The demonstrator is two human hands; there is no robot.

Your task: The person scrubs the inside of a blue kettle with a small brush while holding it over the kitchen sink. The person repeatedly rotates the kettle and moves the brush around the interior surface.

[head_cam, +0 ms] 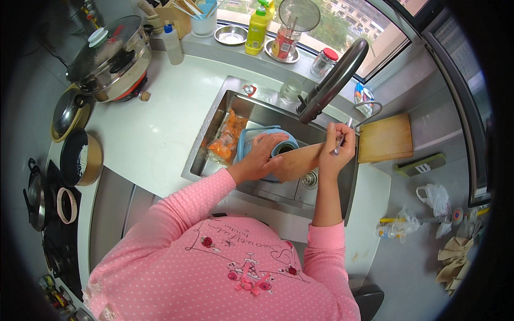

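Note:
In front of me, a light blue vessel (263, 132) with a round dark mouth and a handle stands in the stainless steel sink (257, 188). My left hand (261, 154) lies over its top, fingers stretched towards the mouth. Its thumb touches the near end of a long brown item (301, 161), apparently a root vegetable with speckled skin. Whether the left hand grips it or only rests there is unclear. My right hand (338, 146) closes around a slim metal utensil (339, 145), at the other end of the brown item. The utensil's working end is hidden.
A plastic bag of orange food (228, 138) lies in the sink's left side. A dark faucet (333, 82) arches over the sink near my right hand. A glass jar (290, 90) stands behind the basin. At right leans a wooden cutting board (385, 137); a large steamer (116, 60) stands far left.

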